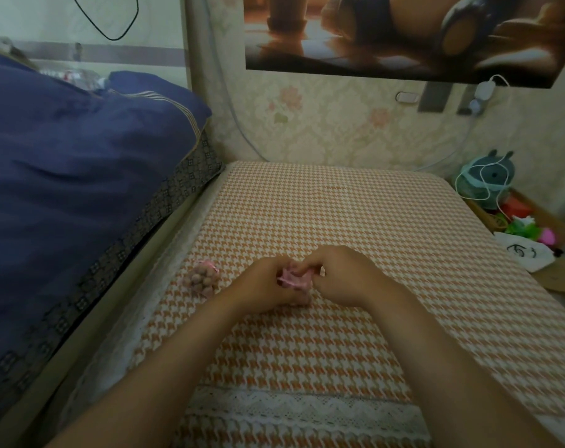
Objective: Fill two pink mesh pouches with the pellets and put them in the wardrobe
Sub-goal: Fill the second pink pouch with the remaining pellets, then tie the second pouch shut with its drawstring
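A pink mesh pouch (206, 279) filled with brownish pellets lies closed on the houndstooth-covered table (355, 221), left of my hands. My left hand (268, 282) and my right hand (346, 273) meet over the table's middle, both gripping a second pink mesh pouch (294, 278) at its ribboned top. Most of this pouch is hidden by my fingers, so its contents cannot be made out. No loose pellets and no wardrobe are in view.
A bed with a dark blue quilt (74, 163) borders the table on the left. At the right edge stand a teal plush toy (488, 182) wound in white cable, colourful small items and a white bag (523, 253). A wallpapered wall closes off the back.
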Action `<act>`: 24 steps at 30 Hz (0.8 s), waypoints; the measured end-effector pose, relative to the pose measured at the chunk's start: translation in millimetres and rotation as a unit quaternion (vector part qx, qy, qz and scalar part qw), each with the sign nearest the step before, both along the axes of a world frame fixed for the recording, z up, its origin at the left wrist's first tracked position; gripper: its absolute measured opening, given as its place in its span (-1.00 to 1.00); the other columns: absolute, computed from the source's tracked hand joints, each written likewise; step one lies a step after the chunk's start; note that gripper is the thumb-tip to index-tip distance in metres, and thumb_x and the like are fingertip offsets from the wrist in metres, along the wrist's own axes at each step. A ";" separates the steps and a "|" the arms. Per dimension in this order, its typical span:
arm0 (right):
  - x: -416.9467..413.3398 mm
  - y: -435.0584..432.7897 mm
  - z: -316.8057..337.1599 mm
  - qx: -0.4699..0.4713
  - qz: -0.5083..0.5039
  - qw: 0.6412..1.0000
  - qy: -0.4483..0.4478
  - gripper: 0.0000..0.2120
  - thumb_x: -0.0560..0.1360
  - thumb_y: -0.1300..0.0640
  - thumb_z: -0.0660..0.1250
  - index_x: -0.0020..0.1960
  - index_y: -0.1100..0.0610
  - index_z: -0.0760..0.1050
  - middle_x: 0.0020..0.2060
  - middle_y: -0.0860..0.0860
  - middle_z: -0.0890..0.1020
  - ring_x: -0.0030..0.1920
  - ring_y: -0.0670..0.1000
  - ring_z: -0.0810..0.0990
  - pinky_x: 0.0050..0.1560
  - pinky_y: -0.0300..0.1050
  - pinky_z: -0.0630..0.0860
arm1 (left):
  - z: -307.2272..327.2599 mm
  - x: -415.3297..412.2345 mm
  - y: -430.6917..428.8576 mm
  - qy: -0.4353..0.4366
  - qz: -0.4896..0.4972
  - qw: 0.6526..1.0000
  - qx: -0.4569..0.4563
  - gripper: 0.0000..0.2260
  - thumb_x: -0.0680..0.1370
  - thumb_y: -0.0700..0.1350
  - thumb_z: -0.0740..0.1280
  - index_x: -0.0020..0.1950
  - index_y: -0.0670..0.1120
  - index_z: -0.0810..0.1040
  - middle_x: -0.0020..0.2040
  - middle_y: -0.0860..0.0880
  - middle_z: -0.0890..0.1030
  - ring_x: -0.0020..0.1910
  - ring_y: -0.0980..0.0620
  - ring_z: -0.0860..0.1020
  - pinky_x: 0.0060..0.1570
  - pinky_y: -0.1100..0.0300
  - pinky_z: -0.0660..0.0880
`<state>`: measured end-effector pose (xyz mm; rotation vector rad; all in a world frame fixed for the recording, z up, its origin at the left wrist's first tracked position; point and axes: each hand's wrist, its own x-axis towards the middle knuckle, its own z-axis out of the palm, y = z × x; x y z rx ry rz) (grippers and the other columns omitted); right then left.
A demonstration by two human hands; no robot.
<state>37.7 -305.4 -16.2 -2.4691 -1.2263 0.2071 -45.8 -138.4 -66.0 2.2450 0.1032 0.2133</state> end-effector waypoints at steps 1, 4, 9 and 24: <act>-1.1 1.3 0.3 -0.010 0.006 1.000 0.002 -0.79 0.50 -0.05 0.36 0.08 -0.26 0.66 0.01 -0.15 0.68 -0.04 -0.08 0.61 0.02 -0.02 0.58 | 0.8 -0.7 0.1 0.000 -0.003 1.000 -0.002 -0.68 0.29 -0.01 0.63 -0.04 0.07 0.62 -0.15 0.10 0.67 -0.19 0.20 0.61 -0.18 0.25 0.55; -1.6 3.9 0.4 -0.016 0.010 1.000 0.004 -0.80 0.51 -0.02 0.38 0.10 -0.21 0.67 0.06 -0.14 0.67 -0.01 -0.07 0.61 0.05 -0.02 0.58 | 1.4 -1.0 0.3 0.005 -0.007 1.000 0.002 -0.72 0.28 0.02 0.62 -0.10 0.17 0.62 -0.19 0.14 0.66 -0.22 0.22 0.58 -0.20 0.29 0.51; 0.0 -0.5 -0.2 -0.022 0.016 1.000 0.006 -0.76 0.51 -0.01 0.32 0.13 -0.20 0.63 0.01 -0.13 0.67 -0.02 -0.04 0.62 0.01 0.02 0.59 | 5.5 -2.0 1.8 0.017 0.000 1.000 0.019 -0.74 0.31 0.07 0.59 -0.06 0.11 0.67 -0.16 0.11 0.69 -0.17 0.17 0.63 -0.13 0.12 0.57; 16.2 -2.0 -13.3 0.015 -0.096 0.995 0.037 -0.81 0.51 -0.05 0.43 -0.26 -0.07 0.67 -0.33 -0.10 0.68 -0.30 -0.10 0.61 -0.11 -0.02 0.60 | 16.8 -13.7 15.6 0.024 0.101 0.990 0.096 -0.83 0.46 -0.06 0.50 0.02 -0.05 0.72 -0.27 0.12 0.64 -0.26 0.18 0.60 -0.14 0.23 0.54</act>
